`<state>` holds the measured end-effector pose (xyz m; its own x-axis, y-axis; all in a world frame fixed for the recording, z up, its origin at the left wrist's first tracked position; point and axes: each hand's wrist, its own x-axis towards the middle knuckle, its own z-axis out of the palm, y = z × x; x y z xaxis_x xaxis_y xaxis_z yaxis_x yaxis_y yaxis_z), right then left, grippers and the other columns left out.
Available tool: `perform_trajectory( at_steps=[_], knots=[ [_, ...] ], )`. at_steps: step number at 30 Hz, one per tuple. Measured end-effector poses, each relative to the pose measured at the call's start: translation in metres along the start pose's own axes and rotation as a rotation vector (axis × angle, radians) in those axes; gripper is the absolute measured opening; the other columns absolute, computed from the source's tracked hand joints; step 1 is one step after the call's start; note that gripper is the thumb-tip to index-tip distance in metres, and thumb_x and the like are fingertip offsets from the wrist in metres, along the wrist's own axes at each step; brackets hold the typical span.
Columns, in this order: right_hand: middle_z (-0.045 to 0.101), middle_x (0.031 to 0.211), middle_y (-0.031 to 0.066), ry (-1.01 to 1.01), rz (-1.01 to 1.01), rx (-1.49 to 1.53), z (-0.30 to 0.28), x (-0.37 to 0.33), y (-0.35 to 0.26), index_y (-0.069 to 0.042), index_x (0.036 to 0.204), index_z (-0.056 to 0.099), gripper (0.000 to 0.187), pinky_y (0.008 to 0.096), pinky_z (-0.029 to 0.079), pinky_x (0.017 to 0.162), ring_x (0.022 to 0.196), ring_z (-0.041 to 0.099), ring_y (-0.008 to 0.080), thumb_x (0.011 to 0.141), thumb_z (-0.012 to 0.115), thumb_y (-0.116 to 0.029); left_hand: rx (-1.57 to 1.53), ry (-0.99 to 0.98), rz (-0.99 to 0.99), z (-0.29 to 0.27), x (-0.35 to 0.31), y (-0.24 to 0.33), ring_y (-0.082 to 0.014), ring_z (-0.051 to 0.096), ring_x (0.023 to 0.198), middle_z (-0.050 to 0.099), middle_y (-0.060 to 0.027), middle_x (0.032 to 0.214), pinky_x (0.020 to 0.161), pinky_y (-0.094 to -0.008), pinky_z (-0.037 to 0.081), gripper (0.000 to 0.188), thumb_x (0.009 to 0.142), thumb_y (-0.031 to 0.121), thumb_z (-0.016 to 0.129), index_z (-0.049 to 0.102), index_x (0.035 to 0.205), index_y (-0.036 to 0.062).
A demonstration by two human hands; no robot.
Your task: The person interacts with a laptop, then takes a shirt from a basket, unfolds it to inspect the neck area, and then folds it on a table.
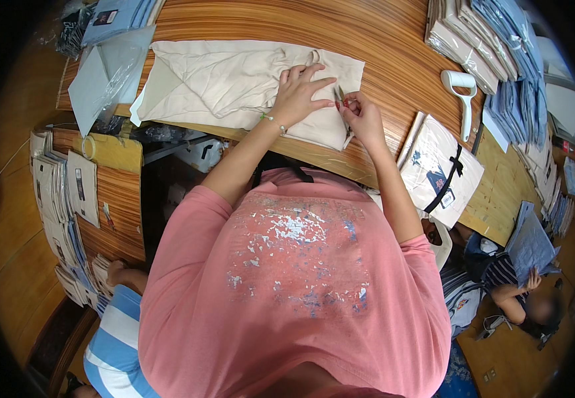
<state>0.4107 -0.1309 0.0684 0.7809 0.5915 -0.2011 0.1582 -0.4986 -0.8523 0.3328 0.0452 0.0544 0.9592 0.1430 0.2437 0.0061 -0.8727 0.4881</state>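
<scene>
A cream cloth garment (208, 86) lies spread out and creased on the wood-grain table. Flat on its right half rests my left hand (297, 96), fingers spread. Close beside it, my right hand (365, 121) is closed around small thread snips with red handles (344, 103). Their blades point up and to the left, near the fingertips of my left hand and just over the cloth. Whether the blades touch the fabric I cannot tell.
Right of the garment lie a folded cream garment with a black ribbon (456, 174) and a white lint roller (462, 99). Bagged clothes (463, 40) are stacked at the far right. Clear plastic bags (112, 79) lie at the left. Co-workers sit at both sides.
</scene>
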Motion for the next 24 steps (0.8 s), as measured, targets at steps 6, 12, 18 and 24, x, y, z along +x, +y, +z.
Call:
perform_trajectory(
  at_steps=[6,12,18,24],
  knots=[
    [0.059,0.077,0.0036,0.191,0.028,0.418,0.004,-0.004,0.015,0.002,0.104,0.053,0.020,0.0229,0.045,0.060,0.066,0.054,0.0093,0.085,0.058,0.001,0.016,0.044,0.026,-0.004,0.001,0.004,-0.0243,0.039,0.113,0.048,0.0003,0.126,0.094,-0.0410,0.027,0.042,0.071,0.039,0.071,0.066,0.110,0.0240],
    [0.059,0.086,0.0043,0.134,0.056,0.470,-0.006,-0.009,0.003,0.000,0.111,0.049,0.021,0.0211,0.045,0.062,0.068,0.052,0.0090,0.090,0.051,-0.002,0.021,0.011,0.174,-0.010,0.011,0.003,-0.0173,0.051,0.095,0.061,0.0036,0.096,0.084,-0.0350,0.035,0.016,0.078,0.025,0.065,0.069,0.090,0.0156],
    [0.061,0.084,0.0067,0.104,0.093,0.363,-0.004,-0.009,-0.003,-0.001,0.108,0.050,0.023,0.0268,0.047,0.063,0.069,0.055,0.0123,0.087,0.057,-0.006,0.098,-0.055,0.276,-0.006,0.022,0.002,-0.0163,0.054,0.089,0.060,0.0027,0.086,0.080,-0.0339,0.037,0.009,0.081,0.019,0.060,0.066,0.082,0.0127],
    [0.062,0.083,0.0158,0.048,0.004,0.013,-0.004,-0.012,-0.013,0.000,0.104,0.050,0.034,0.0355,0.047,0.066,0.072,0.059,0.0261,0.079,0.069,-0.013,0.103,-0.049,0.297,0.001,0.023,-0.003,-0.0191,0.053,0.090,0.056,-0.0023,0.087,0.079,-0.0351,0.036,0.008,0.082,0.015,0.055,0.059,0.087,0.0102]
  ],
)
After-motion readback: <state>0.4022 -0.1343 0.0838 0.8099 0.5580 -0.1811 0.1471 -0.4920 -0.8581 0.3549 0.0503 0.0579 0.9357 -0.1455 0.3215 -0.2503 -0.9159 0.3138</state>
